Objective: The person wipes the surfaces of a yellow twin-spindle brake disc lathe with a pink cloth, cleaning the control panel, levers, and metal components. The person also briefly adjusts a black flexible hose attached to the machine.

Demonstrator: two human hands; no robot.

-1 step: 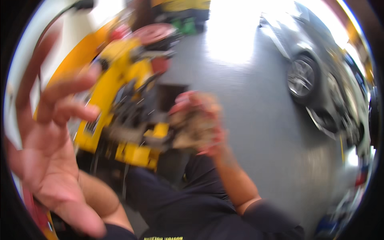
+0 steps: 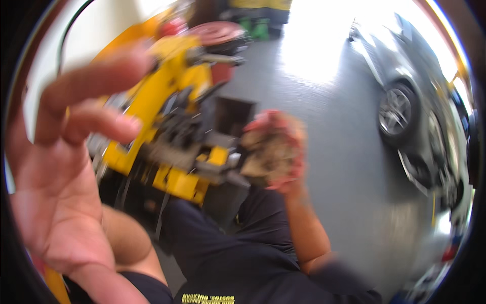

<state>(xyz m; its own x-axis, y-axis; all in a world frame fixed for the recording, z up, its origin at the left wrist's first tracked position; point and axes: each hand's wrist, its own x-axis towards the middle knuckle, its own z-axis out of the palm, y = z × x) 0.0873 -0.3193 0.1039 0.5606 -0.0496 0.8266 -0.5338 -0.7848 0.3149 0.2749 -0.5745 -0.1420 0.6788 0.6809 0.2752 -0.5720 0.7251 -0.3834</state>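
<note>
Large and close on the left is my left hand [image 2: 63,202], palm in view, its fingers spread and curved with nothing between them. My right hand [image 2: 298,144] is in front of me, right of the yellow machine, around a dirty tan and red bundle [image 2: 268,154]. The bundle looks like a cloth or work glove, but blur hides its exact kind, and most of the right fingers are hard to make out. Beside it stands the yellow machine [image 2: 177,55] with dark metal parts and a small yellow block [image 2: 218,156].
A grey car [image 2: 415,101] stands at the right on the grey floor [image 2: 339,152]. Behind the machine lies a round reddish disc [image 2: 215,33]. A dark square box-like opening [image 2: 233,116] is beside the machine. My dark trousers [image 2: 202,228] show below.
The view has shifted, so the machine, car and right hand appear farther right. My left hand's fingers have moved slightly; it stays open. My right hand keeps hold of the bundle.
</note>
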